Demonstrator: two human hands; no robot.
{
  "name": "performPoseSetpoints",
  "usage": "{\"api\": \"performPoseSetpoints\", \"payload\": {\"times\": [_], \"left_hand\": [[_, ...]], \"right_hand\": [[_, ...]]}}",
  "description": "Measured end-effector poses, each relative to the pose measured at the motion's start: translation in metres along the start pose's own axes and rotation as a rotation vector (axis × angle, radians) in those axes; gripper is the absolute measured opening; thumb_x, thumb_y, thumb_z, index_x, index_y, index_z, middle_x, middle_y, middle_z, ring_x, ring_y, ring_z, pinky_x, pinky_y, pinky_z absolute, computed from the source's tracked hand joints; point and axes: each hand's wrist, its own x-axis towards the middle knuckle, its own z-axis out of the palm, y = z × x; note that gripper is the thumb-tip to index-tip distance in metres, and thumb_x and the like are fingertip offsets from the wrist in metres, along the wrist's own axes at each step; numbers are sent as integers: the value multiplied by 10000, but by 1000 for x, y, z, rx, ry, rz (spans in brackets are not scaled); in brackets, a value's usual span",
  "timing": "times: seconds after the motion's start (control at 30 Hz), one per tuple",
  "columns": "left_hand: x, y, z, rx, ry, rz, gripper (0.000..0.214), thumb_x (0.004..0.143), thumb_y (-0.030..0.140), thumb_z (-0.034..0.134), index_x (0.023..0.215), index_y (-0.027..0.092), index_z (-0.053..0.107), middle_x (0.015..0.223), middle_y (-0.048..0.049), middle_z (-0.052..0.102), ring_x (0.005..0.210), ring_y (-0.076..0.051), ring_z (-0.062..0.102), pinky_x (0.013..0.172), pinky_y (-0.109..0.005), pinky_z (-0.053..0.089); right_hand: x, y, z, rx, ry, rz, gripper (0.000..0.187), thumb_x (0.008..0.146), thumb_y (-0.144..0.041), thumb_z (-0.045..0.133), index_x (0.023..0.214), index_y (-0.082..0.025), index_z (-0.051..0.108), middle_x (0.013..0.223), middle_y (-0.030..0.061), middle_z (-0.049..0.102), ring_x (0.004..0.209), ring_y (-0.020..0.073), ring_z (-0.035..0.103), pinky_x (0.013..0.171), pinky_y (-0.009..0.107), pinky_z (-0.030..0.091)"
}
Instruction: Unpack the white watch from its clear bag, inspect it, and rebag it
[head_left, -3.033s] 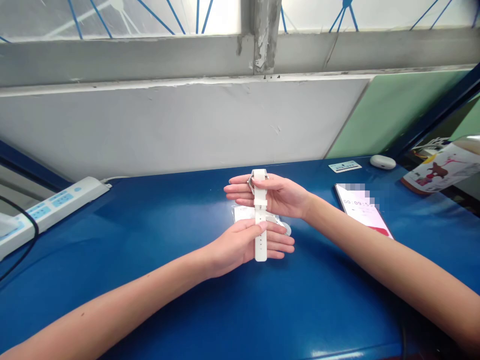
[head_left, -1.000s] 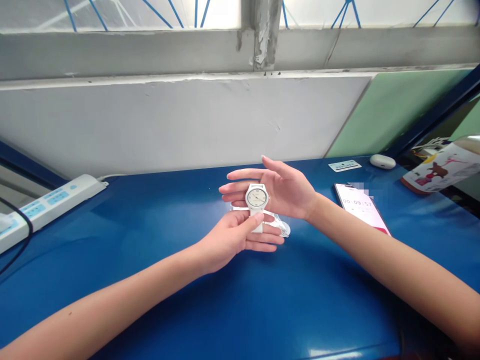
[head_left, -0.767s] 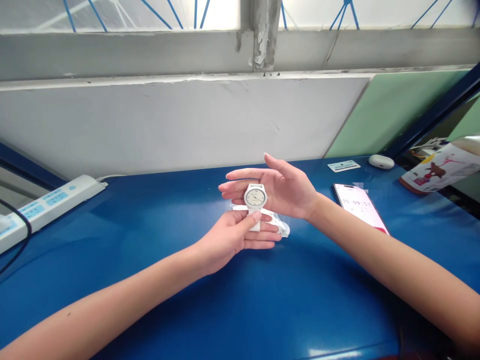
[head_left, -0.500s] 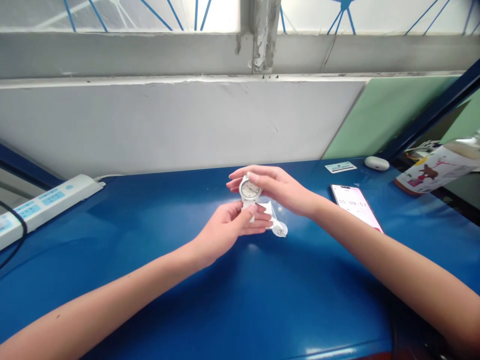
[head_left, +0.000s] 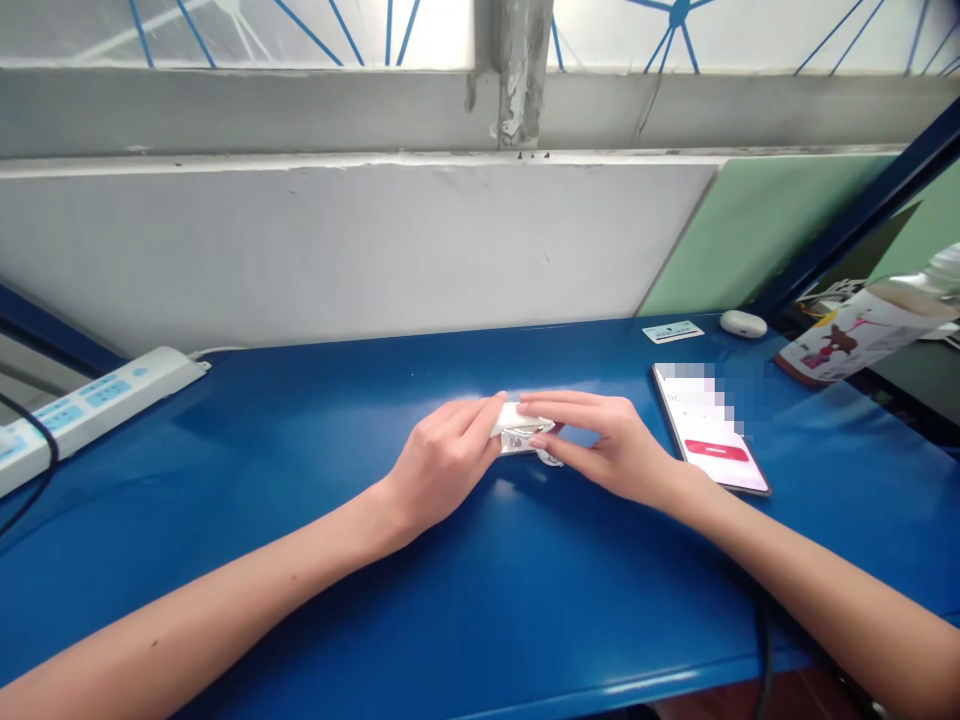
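A white wristwatch (head_left: 513, 415) is turned on its side between my two hands, low over the blue table. My left hand (head_left: 444, 452) is closed on its left end, the fingers bent over the strap. From the right, my right hand (head_left: 616, 446) pinches the other end between thumb and fingertips. The dial is seen almost edge-on, and fingers hide much of the strap. Just under the watch, a clear plastic packet (head_left: 551, 459) with white bits lies on the table, partly covered by my hands.
A phone (head_left: 712, 430) with a lit screen lies by my right forearm. Behind it are a card (head_left: 673, 332) and a white earbud case (head_left: 743, 324). A labelled bottle (head_left: 855, 335) leans at the right. At the left sits a white power strip (head_left: 94, 405) with a black cable.
The watch has turned from dial facing me to lying on its side. My right hand has dropped from above it to its right end; my left hand has rolled over the strap.
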Motion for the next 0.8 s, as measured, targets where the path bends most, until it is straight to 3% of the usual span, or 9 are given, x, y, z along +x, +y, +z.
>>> {"api": "performPoseSetpoints", "payload": {"times": [0.2, 0.3, 0.4, 0.57, 0.8], "left_hand": [[1, 4, -2, -37, -49, 1, 341, 984, 237, 483, 1288, 164, 619, 1200, -136, 710, 1092, -314, 680, 952, -472, 525], [2, 1, 0, -45, -71, -24, 454, 961, 276, 533, 1398, 156, 515, 1325, -165, 633, 1196, -332, 616, 1004, -499, 487], [3, -5, 2, -9, -184, -48, 590, 930, 387, 589, 1450, 150, 441, 1432, -188, 535, 1320, -355, 507, 1079, -532, 416], [5, -15, 4, -7, -363, -86, 541, 962, 456, 529, 1402, 145, 486, 1457, -194, 503, 1381, -349, 429, 1154, -565, 290], [0, -20, 2, -111, -315, -86, 473, 971, 410, 525, 1379, 171, 504, 1412, -173, 528, 1334, -335, 460, 1118, -551, 352]], "right_hand": [[-3, -1, 0, 18, 49, -9, 328, 928, -226, 622, 1248, -264, 683, 1258, 84, 698, 1132, 259, 677, 965, 419, 570], [-2, 1, -12, -110, 38, -31, 303, 938, -231, 604, 1226, -243, 698, 1234, 103, 707, 1086, 270, 695, 934, 423, 585], [0, 11, -29, -233, 33, -39, 267, 930, -268, 611, 1172, -272, 725, 1197, 81, 724, 1028, 280, 711, 918, 440, 587], [-2, 36, -52, -314, -120, 11, 257, 928, -285, 597, 1144, -281, 736, 1175, 62, 731, 1007, 260, 715, 889, 399, 583], [1, 41, -62, -206, -232, 114, 224, 873, -334, 662, 1049, -249, 771, 1080, 77, 758, 859, 241, 732, 690, 342, 592]]}}
